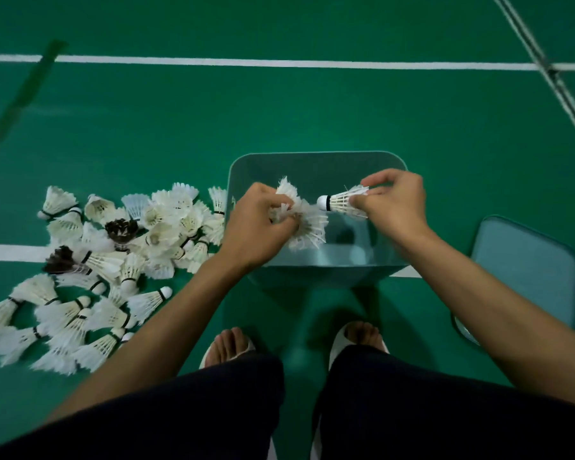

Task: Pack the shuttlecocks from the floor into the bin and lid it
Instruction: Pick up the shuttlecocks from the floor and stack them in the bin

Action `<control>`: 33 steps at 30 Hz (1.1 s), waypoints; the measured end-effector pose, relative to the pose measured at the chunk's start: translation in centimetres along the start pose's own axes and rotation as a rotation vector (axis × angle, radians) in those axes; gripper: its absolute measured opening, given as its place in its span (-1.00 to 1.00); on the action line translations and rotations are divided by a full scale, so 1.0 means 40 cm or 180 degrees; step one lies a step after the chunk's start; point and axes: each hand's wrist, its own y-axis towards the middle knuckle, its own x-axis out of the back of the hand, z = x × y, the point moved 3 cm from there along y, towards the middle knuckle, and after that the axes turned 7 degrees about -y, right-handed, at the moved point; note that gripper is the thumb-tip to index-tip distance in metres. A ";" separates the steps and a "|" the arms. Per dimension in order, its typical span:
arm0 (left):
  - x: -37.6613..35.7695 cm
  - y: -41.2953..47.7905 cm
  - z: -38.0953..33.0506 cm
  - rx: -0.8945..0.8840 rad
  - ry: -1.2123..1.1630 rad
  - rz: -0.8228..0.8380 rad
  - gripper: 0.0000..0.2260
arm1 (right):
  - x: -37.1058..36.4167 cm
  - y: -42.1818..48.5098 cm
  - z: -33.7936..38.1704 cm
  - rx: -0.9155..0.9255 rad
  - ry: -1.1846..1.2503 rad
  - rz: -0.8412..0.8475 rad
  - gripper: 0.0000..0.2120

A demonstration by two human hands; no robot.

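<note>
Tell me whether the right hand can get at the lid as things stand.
Probably yes: the lid lies on the floor just right of the bin, nothing on it. But the right hand pinches a shuttlecock, so it must drop that first.

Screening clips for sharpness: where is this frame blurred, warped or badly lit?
Head view: the pile smears at its lower-left edge; the left hand with its bunch and the right hand with its shuttlecock look slightly soft; the far line runs nearly straight, little warp; light is dim, soft shadow under the bin.
</note>
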 end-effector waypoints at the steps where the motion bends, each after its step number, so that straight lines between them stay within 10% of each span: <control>1: -0.013 0.014 0.014 0.0139 -0.0022 0.0218 -0.90 | -0.010 0.025 -0.018 -0.0202 0.0035 0.0026 -0.77; 10: -0.112 0.112 0.143 0.1853 0.0235 0.1359 -0.77 | -0.176 0.156 -0.042 -0.0552 -0.0749 0.0286 -0.89; 33: -0.142 0.148 0.222 0.2244 0.0471 0.1905 -0.71 | -0.438 0.219 -0.114 -0.1885 0.0276 0.0974 -0.82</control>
